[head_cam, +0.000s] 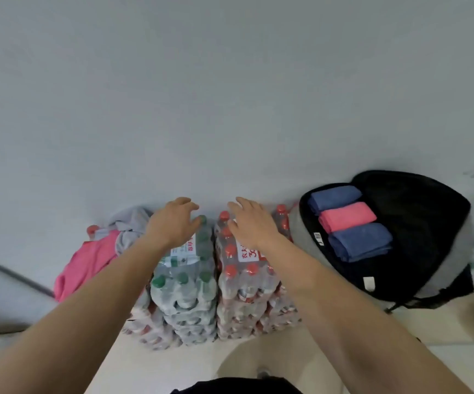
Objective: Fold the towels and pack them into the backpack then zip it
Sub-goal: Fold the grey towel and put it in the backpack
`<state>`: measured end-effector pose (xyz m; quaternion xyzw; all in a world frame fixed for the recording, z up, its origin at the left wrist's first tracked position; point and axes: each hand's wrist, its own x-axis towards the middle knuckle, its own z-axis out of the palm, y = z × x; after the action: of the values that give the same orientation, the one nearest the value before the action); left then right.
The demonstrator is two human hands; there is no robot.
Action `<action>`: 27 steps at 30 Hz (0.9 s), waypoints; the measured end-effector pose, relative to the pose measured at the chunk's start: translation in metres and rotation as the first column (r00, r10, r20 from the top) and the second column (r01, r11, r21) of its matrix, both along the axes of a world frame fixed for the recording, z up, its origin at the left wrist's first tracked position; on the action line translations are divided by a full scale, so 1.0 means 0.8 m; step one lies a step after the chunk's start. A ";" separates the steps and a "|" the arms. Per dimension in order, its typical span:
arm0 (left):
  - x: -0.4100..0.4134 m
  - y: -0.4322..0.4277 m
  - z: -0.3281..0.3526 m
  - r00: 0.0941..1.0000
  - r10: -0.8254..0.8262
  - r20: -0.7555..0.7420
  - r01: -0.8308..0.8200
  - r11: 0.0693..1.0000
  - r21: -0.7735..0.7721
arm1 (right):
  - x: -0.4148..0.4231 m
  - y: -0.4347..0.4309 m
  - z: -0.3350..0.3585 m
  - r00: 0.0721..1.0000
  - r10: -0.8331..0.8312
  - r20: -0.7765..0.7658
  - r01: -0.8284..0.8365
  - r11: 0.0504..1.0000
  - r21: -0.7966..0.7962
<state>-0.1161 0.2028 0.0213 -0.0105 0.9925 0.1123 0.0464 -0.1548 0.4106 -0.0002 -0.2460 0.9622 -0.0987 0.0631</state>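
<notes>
A black and grey backpack (429, 223) lies unzipped at the right, its lid folded back. Inside it sit three folded towels: a blue one (334, 199) at the back, a pink one (346, 216) in the middle, a larger blue one (361, 241) in front. At the left, an unfolded pink towel (88, 263) and a crumpled grey towel (129, 226) lie on bottle packs. My left hand (173, 220) hovers with relaxed fingers just right of the grey towel, holding nothing. My right hand (251, 223) is stretched out, fingers loose, over the red-capped bottles.
Shrink-wrapped packs of green-capped bottles (184, 280) and red-capped bottles (247, 280) are stacked against a pale wall (230, 95). Light floor (173, 368) runs in front. A dark strip (14, 274) crosses the lower left.
</notes>
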 end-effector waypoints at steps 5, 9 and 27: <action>0.070 -0.113 -0.011 0.992 0.122 -0.014 -0.121 0.991 0.051 | 0.027 -0.126 0.004 0.991 0.132 0.031 -0.132 0.991 0.001; 0.117 -0.181 -0.032 0.969 0.245 -0.015 -0.244 0.969 0.048 | 0.048 -0.207 -0.009 0.971 0.229 0.064 -0.232 0.972 0.045; 0.137 -0.247 -0.137 0.956 0.254 0.147 -0.269 0.958 0.100 | 0.020 -0.327 -0.085 0.963 0.202 0.181 -0.192 0.979 -0.068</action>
<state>-0.0068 0.0048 -0.0879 -0.1466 0.9687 0.1752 0.0973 -0.1386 0.1490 -0.0680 -0.3316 0.9200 -0.1383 0.1567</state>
